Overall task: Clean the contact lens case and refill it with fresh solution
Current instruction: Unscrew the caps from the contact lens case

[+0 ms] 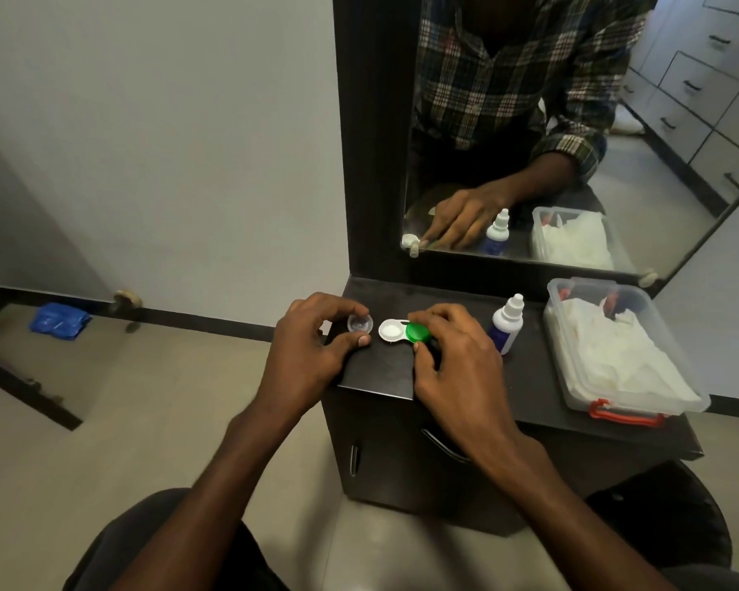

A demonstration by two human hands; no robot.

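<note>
Our left hand point(312, 339) pinches the clear cap point(359, 323); our right hand point(453, 356) grips the green cap point(417, 332) of the lens case point(390, 331), unscrewing next

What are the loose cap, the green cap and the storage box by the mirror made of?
Loose cap, pinched by the left hand: clear, see-through plastic, probably rigid.
Green cap, under the right hand grip: opaque glossy plastic, with a bright highlight.
Storage box: translucent, slightly frosted plastic; white tissue shows through its wall.
</note>
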